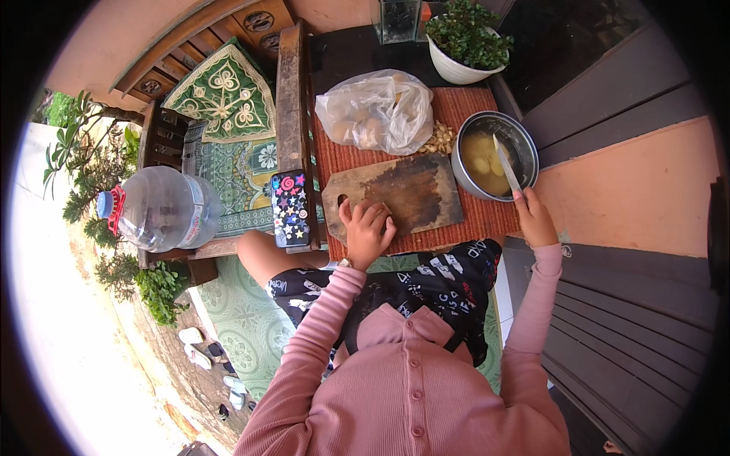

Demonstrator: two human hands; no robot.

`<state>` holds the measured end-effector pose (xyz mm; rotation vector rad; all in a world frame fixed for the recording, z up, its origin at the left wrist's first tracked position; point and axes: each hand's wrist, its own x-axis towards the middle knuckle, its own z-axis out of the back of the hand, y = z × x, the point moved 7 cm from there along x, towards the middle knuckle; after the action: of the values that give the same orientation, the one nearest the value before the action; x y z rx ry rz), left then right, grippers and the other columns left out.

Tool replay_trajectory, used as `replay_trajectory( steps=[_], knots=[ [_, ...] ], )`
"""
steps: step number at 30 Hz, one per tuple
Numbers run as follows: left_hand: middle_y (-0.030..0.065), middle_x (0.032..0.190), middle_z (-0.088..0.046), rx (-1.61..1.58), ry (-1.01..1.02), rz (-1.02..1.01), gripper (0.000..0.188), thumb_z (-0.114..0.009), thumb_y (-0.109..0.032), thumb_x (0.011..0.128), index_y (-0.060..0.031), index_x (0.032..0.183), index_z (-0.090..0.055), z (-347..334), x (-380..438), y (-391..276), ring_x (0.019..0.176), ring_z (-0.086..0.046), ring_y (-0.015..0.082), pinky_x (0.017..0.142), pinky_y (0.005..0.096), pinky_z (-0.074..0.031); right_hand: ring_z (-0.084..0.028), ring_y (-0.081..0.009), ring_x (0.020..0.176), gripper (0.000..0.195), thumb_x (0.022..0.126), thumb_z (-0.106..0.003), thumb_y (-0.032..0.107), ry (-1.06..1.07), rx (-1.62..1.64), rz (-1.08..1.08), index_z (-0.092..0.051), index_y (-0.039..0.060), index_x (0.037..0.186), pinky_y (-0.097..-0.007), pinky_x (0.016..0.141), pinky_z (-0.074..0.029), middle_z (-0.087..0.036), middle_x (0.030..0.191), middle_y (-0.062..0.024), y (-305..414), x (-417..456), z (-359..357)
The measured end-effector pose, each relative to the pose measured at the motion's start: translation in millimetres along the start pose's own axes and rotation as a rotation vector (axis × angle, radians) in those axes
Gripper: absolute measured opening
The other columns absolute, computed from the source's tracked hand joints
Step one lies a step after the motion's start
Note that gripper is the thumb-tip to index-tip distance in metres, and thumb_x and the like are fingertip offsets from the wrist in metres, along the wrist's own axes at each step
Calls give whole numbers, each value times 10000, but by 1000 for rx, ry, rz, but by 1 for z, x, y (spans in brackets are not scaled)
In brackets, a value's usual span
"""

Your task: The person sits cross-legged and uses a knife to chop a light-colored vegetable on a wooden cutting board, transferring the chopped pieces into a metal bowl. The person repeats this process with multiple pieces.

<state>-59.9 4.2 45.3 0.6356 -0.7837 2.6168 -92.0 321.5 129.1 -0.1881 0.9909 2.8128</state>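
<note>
My right hand [535, 218] grips a knife [506, 162] by its handle, with the blade reaching over a round metal pot [530, 149]. In the pot, several pale yellow peeled pieces, perhaps potatoes [482, 164], lie in cloudy liquid. My left hand [368, 228] rests on the left part of a worn wooden cutting board [425, 191], fingers bent; whether something small is under them is hidden. Behind the board lies a clear plastic bag [376, 117] of round brownish things. A small heap of peelings [439, 138] sits between the bag and the pot.
A red-orange woven mat [479, 219] lies under the board and pot. A white potted plant [459, 68] and a glass container [398, 23] stand behind. To the left are a phone in a star-patterned case [291, 210], a wooden bench armrest [290, 97] and a large plastic water bottle [162, 208].
</note>
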Motion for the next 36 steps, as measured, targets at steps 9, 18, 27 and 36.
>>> replay_trajectory(
  steps=[9, 18, 27, 36],
  knots=[
    [33, 1047, -658, -4, 33, -20, 201, -668, -169, 793, -35, 940, -700, -2, 3, -4, 1075, -563, 238, 1060, 559, -265, -589, -469, 849, 321, 993, -463, 393, -67, -295, 50, -511, 76, 973, -544, 709, -459, -634, 871, -227, -9, 16, 0],
    [21, 1030, -655, 10, -4, -30, 177, -668, -170, 788, -58, 921, -700, 0, 1, -4, 1078, -562, 230, 1066, 570, -245, -642, -414, 755, 294, 980, -470, 363, -110, -580, 60, -523, 74, 976, -538, 633, -491, -661, 769, -194, 10, 27, 1],
    [17, 971, -643, 18, -25, -9, 143, -677, -195, 776, -71, 845, -695, 3, 1, -5, 1023, -561, 242, 1066, 565, -241, -651, -409, 737, 299, 984, -475, 343, -164, -611, 40, -520, 47, 979, -528, 621, -501, -668, 751, -189, 15, 34, 0],
    [42, 976, -628, -14, -50, 17, 135, -668, -162, 772, -69, 870, -671, 3, 0, -1, 1013, -560, 252, 1060, 562, -258, -624, -437, 774, 254, 997, -498, 340, -215, -337, 65, -493, 86, 992, -518, 639, -463, -657, 837, -200, 24, 10, 9]
  ],
)
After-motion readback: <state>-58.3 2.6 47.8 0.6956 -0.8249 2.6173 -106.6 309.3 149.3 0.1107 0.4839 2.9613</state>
